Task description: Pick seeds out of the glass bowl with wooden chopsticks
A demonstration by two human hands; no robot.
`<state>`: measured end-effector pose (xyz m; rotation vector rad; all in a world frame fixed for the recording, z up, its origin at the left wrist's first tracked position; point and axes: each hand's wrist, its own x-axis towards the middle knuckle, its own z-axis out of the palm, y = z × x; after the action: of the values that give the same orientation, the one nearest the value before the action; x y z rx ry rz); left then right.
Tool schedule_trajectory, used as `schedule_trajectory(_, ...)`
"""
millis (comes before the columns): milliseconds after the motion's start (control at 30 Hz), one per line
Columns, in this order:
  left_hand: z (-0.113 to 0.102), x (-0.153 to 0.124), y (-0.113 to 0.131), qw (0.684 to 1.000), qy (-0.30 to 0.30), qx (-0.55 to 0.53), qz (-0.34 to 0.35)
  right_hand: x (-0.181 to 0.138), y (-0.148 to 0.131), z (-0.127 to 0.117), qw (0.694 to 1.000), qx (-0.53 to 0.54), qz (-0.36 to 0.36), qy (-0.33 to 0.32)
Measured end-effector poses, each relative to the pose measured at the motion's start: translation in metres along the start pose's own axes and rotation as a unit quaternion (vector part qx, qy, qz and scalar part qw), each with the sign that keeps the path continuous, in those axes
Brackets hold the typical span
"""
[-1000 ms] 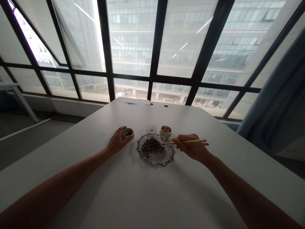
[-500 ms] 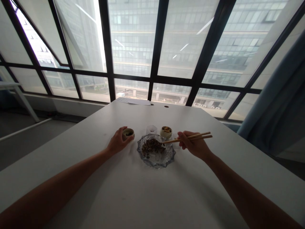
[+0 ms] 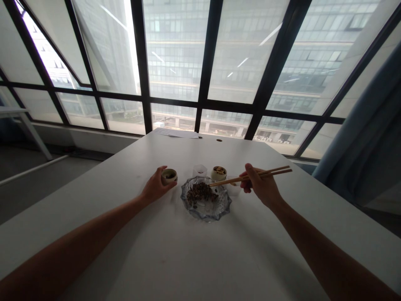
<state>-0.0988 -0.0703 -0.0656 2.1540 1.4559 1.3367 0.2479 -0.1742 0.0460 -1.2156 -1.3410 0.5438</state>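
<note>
My left hand (image 3: 156,184) is wrapped round a small pale cup (image 3: 170,181) standing on the table, with something dark inside it. In my right hand (image 3: 259,184) is a pair of chopsticks (image 3: 233,180). Their tips reach over the far side of a scalloped glass bowl (image 3: 223,210) and touch or hover at a heap of small dark brown pieces (image 3: 200,192). Whether anything is pinched between the tips is too small to tell. Behind the bowl stands another pale cup (image 3: 218,176) with yellowish-brown pieces in it.
A white translucent cup (image 3: 199,170) stands behind the glass bowl, and another whitish cup (image 3: 233,190) sits at its right, partly behind my right hand. Paper sheets (image 3: 178,133) lie at the far end of the white table (image 3: 175,251). Windows rise beyond; a blue curtain (image 3: 360,121) hangs right.
My right hand has shifted right and slightly up. The chopstick tips have moved a little left and up, towards the bowl's far rim. My left hand stays on the cup.
</note>
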Motion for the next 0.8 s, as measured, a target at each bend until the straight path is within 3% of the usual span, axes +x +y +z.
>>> schedule_trajectory(133,-0.003,0.000,0.005,1.000,0.017,-0.004,0.019,-0.013,-0.006,-0.001,0.988,-0.060,-0.133,-0.059)
schedule_trajectory(200,-0.004,-0.001,0.008,0.999,0.026,-0.002,0.036,-0.019,-0.008,0.002,0.982,-0.058,-0.162,-0.074)
schedule_trajectory(433,-0.005,-0.002,0.011,0.998,0.029,-0.018,0.051,-0.023,-0.012,0.040,0.993,0.022,-0.118,-0.001)
schedule_trajectory(567,-0.006,-0.002,0.013,0.998,0.022,-0.027,0.053,-0.017,-0.018,0.075,0.989,-0.004,-0.139,-0.052)
schedule_trajectory(700,-0.007,-0.003,0.014,0.997,0.016,-0.036,0.066,-0.010,-0.019,0.109,0.970,-0.056,-0.185,-0.148)
schedule_trajectory(800,-0.007,-0.003,0.014,0.997,0.015,-0.040,0.069,-0.007,-0.019,0.121,0.963,-0.080,-0.182,-0.183)
